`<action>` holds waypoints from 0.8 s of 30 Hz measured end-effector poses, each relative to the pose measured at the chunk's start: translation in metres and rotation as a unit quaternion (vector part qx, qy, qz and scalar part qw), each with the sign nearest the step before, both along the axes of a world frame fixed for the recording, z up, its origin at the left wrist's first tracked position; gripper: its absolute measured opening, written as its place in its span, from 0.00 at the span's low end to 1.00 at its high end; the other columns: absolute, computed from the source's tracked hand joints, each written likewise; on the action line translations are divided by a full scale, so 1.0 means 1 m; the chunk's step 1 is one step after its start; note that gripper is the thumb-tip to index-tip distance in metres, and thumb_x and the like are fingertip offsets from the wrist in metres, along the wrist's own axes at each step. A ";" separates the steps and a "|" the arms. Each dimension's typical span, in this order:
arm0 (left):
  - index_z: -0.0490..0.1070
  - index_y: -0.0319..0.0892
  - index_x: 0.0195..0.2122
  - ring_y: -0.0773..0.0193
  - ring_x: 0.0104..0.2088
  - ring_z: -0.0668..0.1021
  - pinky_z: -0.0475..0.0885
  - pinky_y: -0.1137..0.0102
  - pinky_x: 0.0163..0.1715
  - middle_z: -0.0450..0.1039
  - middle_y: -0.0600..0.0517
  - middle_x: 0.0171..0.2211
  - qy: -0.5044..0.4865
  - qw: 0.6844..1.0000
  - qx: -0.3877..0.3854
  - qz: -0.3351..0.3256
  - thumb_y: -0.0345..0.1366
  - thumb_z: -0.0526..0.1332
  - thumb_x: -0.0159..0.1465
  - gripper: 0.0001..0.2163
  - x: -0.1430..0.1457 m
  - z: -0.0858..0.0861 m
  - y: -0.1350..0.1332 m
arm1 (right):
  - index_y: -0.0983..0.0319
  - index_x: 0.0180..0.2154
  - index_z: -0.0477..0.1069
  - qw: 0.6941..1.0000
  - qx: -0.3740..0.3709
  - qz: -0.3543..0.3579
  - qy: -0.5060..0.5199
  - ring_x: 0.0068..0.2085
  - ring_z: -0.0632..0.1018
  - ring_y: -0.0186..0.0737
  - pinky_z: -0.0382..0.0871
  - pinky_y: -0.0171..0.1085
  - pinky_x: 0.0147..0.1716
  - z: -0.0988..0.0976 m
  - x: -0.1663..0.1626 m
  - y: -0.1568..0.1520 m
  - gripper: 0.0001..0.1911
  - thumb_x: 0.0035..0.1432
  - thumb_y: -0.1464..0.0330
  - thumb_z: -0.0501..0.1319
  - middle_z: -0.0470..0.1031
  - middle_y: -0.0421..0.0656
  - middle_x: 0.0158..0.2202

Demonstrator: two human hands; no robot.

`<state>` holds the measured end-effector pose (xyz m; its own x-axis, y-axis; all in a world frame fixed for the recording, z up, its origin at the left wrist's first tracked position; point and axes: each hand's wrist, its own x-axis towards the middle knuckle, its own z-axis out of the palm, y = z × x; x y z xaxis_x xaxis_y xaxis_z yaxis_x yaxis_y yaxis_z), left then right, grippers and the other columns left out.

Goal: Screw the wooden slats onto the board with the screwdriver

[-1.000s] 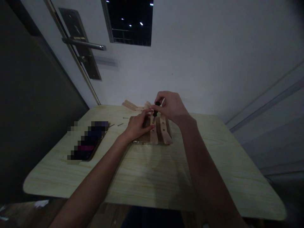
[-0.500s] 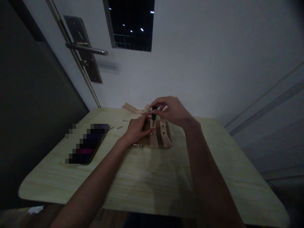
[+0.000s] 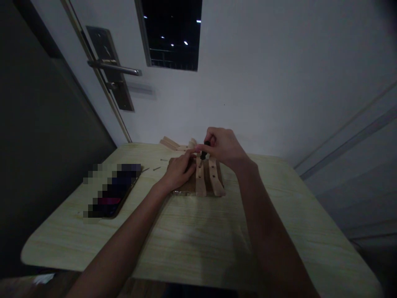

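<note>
My right hand (image 3: 226, 147) is closed around the black handle of a small screwdriver (image 3: 203, 155). The tool leans, its handle tilted to the right, and its tip meets a pale wooden strip (image 3: 201, 186) near a hole. My left hand (image 3: 180, 167) lies on the brown board (image 3: 187, 189) under that strip, fingers stretched out toward the strip's upper part and thumb at its left edge. Beside it on the same board sits a second wooden piece (image 3: 216, 182), with dark holes and a flared near end. Whether a screw sits under the tip is too small to tell.
Several loose screws (image 3: 156, 168) lie left of the board, near a partly pixelated phone (image 3: 120, 194). More wooden pieces (image 3: 170, 143) rest at the table's back edge. Behind the table (image 3: 279, 215) stands a white door with a metal handle (image 3: 114, 67).
The screwdriver has gone from nearly upright to tilted, its handle leaning right. My right fingers have curled more tightly round it. My left thumb has drawn back from over the strip.
</note>
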<state>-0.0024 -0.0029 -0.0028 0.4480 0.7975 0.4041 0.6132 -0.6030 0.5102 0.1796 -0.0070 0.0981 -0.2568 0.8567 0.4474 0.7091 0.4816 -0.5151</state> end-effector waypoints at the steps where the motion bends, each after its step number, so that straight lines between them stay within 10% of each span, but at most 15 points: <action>1: 0.57 0.44 0.62 0.50 0.52 0.80 0.74 0.51 0.53 0.77 0.43 0.53 0.000 1.000 0.001 -0.002 0.36 0.53 0.68 0.21 0.000 0.001 0.000 | 0.62 0.26 0.69 1.000 0.008 -0.001 0.001 0.28 0.68 0.33 0.58 0.36 0.31 -0.001 0.001 0.000 0.15 0.51 0.65 0.73 0.70 0.37 0.25; 8: 0.57 0.43 0.61 0.49 0.53 0.80 0.73 0.53 0.53 0.76 0.43 0.54 -0.006 1.000 -0.002 -0.006 0.37 0.56 0.65 0.23 -0.001 0.001 -0.001 | 0.62 0.32 0.76 0.996 0.018 0.088 0.010 0.33 0.73 0.34 0.65 0.36 0.37 0.001 0.003 0.000 0.02 0.54 0.74 0.67 0.78 0.40 0.32; 15: 0.57 0.44 0.61 0.49 0.52 0.80 0.73 0.53 0.52 0.77 0.44 0.55 0.003 1.000 0.003 -0.003 0.35 0.56 0.63 0.24 0.000 0.004 -0.002 | 0.59 0.46 0.79 0.991 0.001 0.135 0.011 0.39 0.78 0.38 0.73 0.38 0.40 -0.007 0.015 0.004 0.18 0.57 0.77 0.59 0.82 0.45 0.46; 24: 0.55 0.43 0.62 0.47 0.50 0.80 0.74 0.53 0.49 0.77 0.43 0.53 0.014 1.000 0.017 0.005 0.35 0.56 0.64 0.25 0.000 0.000 -0.001 | 0.61 0.32 0.77 0.998 0.012 0.068 0.007 0.28 0.71 0.32 0.64 0.34 0.31 0.003 0.001 -0.003 0.04 0.52 0.70 0.70 0.74 0.37 0.25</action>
<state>-0.0023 -0.0037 -0.0029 0.4525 0.7876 0.4182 0.6327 -0.6141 0.4718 0.1809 -0.0104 0.1015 -0.3634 0.8038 0.4710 0.6298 0.5845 -0.5116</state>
